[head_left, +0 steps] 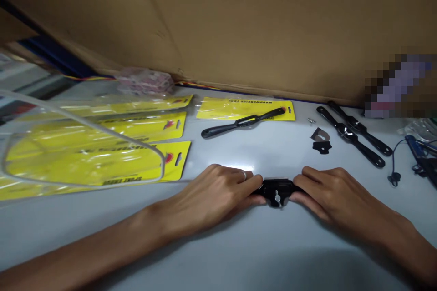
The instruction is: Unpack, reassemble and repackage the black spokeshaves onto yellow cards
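Note:
A black spokeshave [273,188] is held level just over the table, gripped at both ends. My left hand [227,188] wraps round its left handle, a ring on one finger. Round the right handle my right hand [324,191] is closed. A silver wing screw [278,198] sits on the spokeshave's middle plate, and a thin blade edge shows along its top side. Most of both handles is hidden under my fingers. Beyond my hands lie a loose blade [321,135], a black cap plate [322,147] and a small silver screw [311,121].
A bare spokeshave frame [235,126] lies partly on a yellow package card [232,108]. Two spokeshaves [355,141] rest at the right. Several yellow blister packs [119,159] fill the left, crossed by a white cable [85,122]. A cardboard wall [239,22] stands behind.

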The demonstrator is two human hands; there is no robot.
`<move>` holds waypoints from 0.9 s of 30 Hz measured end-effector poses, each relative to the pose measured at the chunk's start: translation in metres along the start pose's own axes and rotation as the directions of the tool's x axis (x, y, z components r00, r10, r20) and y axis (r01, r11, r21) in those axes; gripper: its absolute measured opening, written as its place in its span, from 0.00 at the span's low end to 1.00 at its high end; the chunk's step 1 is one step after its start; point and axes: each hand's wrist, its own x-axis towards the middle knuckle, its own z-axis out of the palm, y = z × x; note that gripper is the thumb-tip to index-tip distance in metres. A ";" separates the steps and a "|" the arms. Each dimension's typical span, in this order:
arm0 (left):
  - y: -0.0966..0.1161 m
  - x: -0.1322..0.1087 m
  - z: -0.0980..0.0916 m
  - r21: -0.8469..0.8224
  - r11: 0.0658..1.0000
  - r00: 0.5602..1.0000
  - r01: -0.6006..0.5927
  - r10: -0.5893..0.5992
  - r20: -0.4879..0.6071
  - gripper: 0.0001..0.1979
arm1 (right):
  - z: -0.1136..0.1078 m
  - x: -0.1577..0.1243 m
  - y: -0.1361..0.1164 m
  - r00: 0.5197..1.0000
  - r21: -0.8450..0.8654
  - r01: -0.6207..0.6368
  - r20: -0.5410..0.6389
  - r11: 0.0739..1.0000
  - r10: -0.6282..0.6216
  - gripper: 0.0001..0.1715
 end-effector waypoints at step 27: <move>-0.001 0.002 -0.001 -0.085 0.996 1.000 0.023 -0.021 0.017 0.24 | 0.002 -0.001 -0.003 0.999 0.010 -0.022 -0.023 1.000 0.023 0.07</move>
